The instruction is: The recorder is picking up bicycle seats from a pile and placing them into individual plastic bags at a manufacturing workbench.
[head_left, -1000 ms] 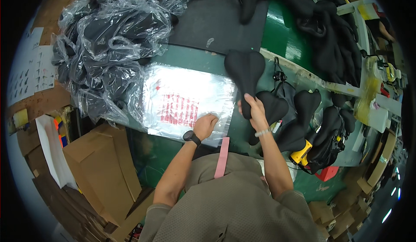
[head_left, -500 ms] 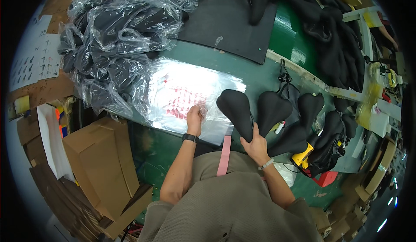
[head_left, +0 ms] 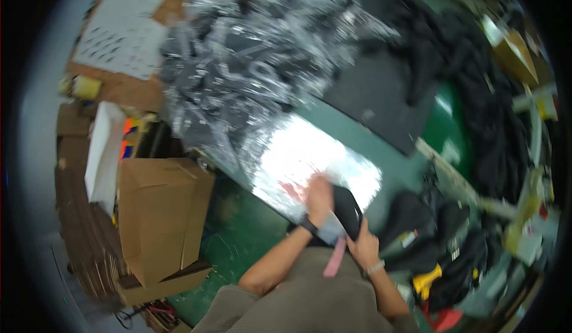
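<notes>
A black bicycle saddle [head_left: 348, 209] is gripped at its narrow end by my right hand [head_left: 364, 246], the fingers closed round it. Its wide end leans over a stack of clear, shiny plastic bags [head_left: 298, 148] with red print. Over the lower part of that stack lies my left hand [head_left: 320, 197], right beside the saddle. Motion smears its fingers, so whether they hold a bag does not show. More black saddles [head_left: 408, 220], blurred, rest on the bench right of my right hand.
Plastic-wrapped saddles [head_left: 250, 65] are heaped beyond the bags. A dark flat board [head_left: 381, 97] lies at the far right, with unwrapped black saddles [head_left: 476, 106] past it. An upright cardboard box [head_left: 161, 214] stands at left; a yellow tool [head_left: 426, 280] lies at right.
My head view has turned, shifting the scene. My right hand has brought the saddle left, over the bags' edge. My left hand is now close beside it.
</notes>
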A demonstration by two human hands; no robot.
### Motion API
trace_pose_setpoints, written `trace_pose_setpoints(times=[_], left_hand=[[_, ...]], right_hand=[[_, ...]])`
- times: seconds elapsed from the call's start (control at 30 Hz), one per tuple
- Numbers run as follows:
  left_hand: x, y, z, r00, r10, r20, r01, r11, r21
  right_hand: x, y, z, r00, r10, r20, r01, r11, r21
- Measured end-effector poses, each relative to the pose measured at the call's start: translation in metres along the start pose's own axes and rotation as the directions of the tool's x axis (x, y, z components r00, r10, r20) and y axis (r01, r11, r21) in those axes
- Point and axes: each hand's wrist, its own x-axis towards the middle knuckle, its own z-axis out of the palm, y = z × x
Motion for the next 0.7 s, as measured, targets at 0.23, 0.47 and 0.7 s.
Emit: trace_pose_setpoints(times=[0.23,0.47,0.7], left_hand=[[-0.011,0.112,-0.104,0.825,0.518,0.228,-0.445,0.843,-0.303],[-0.052,0.108,-0.101,0.766,0.399,0.504,-0.103,0.85,-0.517],[0.113,0.068,-0.105,0.674,-0.498,0.546,0.702,0.199,-0.684]], right_hand=[[0.024,0.015,-0.033,0.947,-0.307,-0.088,0.277,0.654,0.704],[0.047,-0.042,-0.068,0.95,0.312,-0.017,-0.078,0.288,0.954],[0.074,-0.105,-0.075,0.931,-0.366,-0.006,0.273,0.683,0.677]])
